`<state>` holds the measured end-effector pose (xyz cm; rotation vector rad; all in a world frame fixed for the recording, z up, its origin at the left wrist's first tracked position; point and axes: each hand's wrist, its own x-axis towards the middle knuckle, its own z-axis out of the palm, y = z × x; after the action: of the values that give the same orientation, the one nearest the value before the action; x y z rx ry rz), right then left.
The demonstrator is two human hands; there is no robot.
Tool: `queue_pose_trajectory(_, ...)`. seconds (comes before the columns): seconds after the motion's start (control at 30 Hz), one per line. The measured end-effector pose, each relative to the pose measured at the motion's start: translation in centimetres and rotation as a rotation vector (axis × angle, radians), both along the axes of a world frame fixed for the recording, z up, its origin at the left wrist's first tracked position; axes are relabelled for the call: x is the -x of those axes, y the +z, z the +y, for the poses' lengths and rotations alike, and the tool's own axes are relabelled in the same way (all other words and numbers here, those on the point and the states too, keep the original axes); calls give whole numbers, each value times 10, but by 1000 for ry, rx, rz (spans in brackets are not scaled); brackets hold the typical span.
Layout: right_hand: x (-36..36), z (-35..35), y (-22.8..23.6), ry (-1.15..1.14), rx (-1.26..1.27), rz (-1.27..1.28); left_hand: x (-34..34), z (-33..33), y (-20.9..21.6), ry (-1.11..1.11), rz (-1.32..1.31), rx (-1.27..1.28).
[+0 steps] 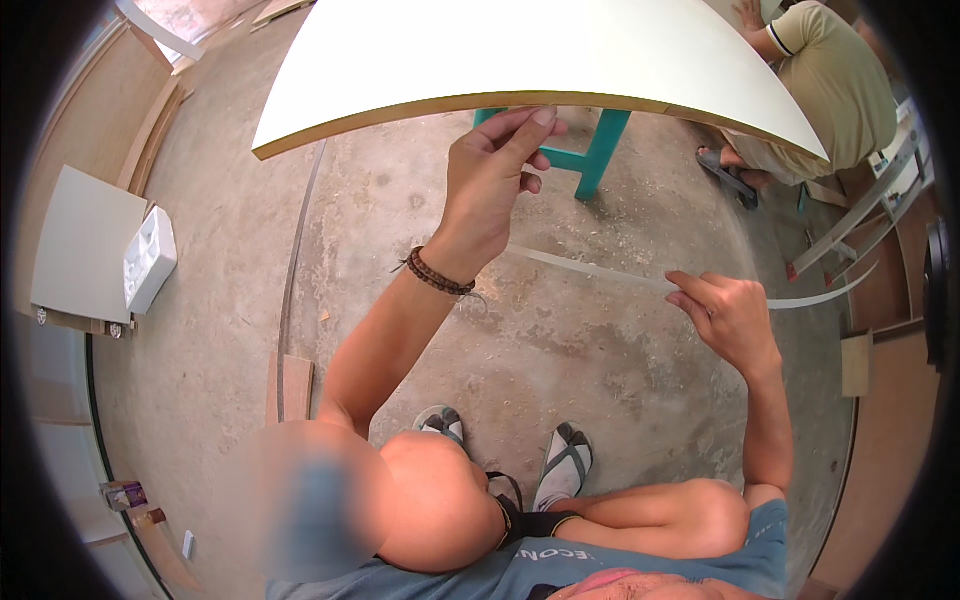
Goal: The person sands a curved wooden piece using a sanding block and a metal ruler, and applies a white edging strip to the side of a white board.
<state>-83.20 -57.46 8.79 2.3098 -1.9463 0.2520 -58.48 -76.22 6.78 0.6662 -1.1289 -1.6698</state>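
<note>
A white board [540,50] with a bare brown edge lies across the top of the view. At the middle of that edge is my left hand [500,160], with thumb and forefinger pinched together. Whatever lies between those fingertips is too small to make out. Lower and to the right, my right hand [728,312] grips a long, thin white strip [590,268] between thumb and fingers. Leftward the strip runs toward my left wrist, where its end is hard to see. Its other end curves up past my right hand.
A turquoise stand [598,150] is under the board. At the upper right a person [835,85] crouches by the board, near a metal ladder [870,205]. On the left are a white panel [85,240] and a white foam box [150,260]. A wood offcut [295,388] lies on the concrete floor.
</note>
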Motion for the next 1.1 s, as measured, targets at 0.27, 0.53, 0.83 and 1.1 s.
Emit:
queue_pose_trajectory(0.27, 2, 0, -2, -10, -19, -6, 10, 5, 2, 101, 65, -23)
queue_pose_trajectory(0.53, 1, 1, -2, -6, -41, -20, 15, 8, 3, 147, 76, -34)
queue_pose_trajectory(0.83, 4, 1, -3, -13, -49, -25, 14, 13, 6, 101, 40, -15)
queue_pose_trajectory(1.1, 3, -2, 0, 21, 90, -4, -41, 24, -25, 266, -39, 226)
